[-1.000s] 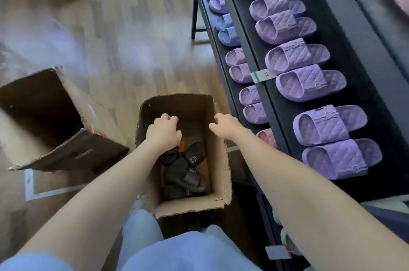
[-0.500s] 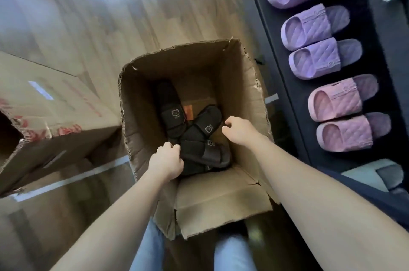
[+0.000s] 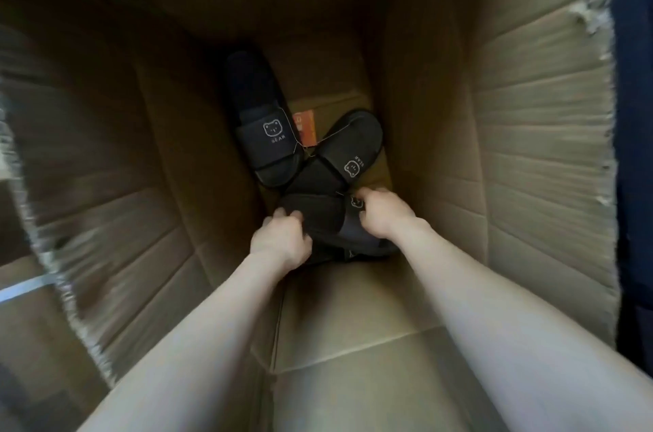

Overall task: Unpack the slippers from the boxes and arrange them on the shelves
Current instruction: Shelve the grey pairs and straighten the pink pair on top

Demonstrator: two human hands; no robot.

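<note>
- Both arms reach down into a cardboard box [image 3: 530,156].
- At its bottom, the left hand [image 3: 281,242] and the right hand [image 3: 383,216] each curl their fingers round the nearest slippers [image 3: 325,223], which are black.
- Just beyond, a second slipper [image 3: 349,145] touches them, angled right.
- Farthest lies a bear-marked slipper [image 3: 263,124], beside an orange tag [image 3: 306,129].

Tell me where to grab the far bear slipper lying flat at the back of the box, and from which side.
Probably take the far slipper by its bear strap, coming straight down, since the box walls close it in. Hook fingers under from the heel side: the footbed is open there, while a second slipper crowds its toe.
</note>
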